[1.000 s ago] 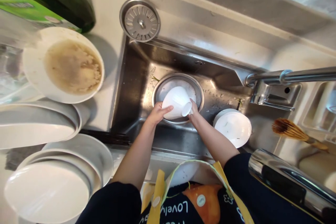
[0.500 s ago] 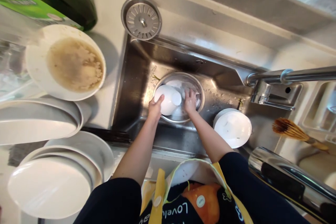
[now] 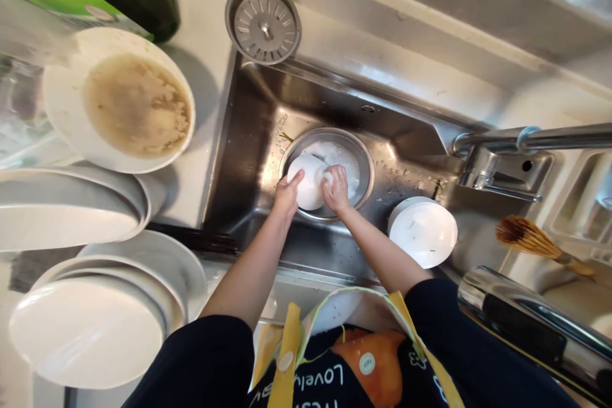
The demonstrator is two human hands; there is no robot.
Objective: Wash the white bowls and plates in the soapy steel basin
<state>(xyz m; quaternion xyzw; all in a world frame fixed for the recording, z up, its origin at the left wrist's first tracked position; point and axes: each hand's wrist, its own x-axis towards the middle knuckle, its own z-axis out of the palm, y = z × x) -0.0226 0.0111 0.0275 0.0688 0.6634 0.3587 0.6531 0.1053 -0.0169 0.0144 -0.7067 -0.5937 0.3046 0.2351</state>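
In the head view, my left hand (image 3: pixel 287 196) grips a white bowl (image 3: pixel 305 183) by its side, thumb on the outer wall. The bowl is tipped over, its underside turned toward my right. My right hand (image 3: pixel 337 190) presses curled fingers against the bowl's foot. Something whitish shows at those fingertips, but I cannot make out what it is. Both hands are over a round metal basin (image 3: pixel 367 164) of sudsy water, which stands in the steel sink (image 3: pixel 258 134). Right of the basin, white bowls (image 3: pixel 423 233) sit stacked in the sink.
Left of the sink are a bowl of cloudy brown liquid (image 3: pixel 138 105), stacked white plates (image 3: pixel 86 331), more dishes (image 3: pixel 67 207) and dark chopsticks (image 3: pixel 191 239). A sink strainer (image 3: pixel 262 22) lies at the back edge. The faucet (image 3: pixel 482 169) and a bamboo brush (image 3: pixel 530 236) are at right.
My right hand has come up out of the suds and moved left onto the bowl's foot, its fingers now curled. My left hand still holds the bowl. The view has shifted slightly.
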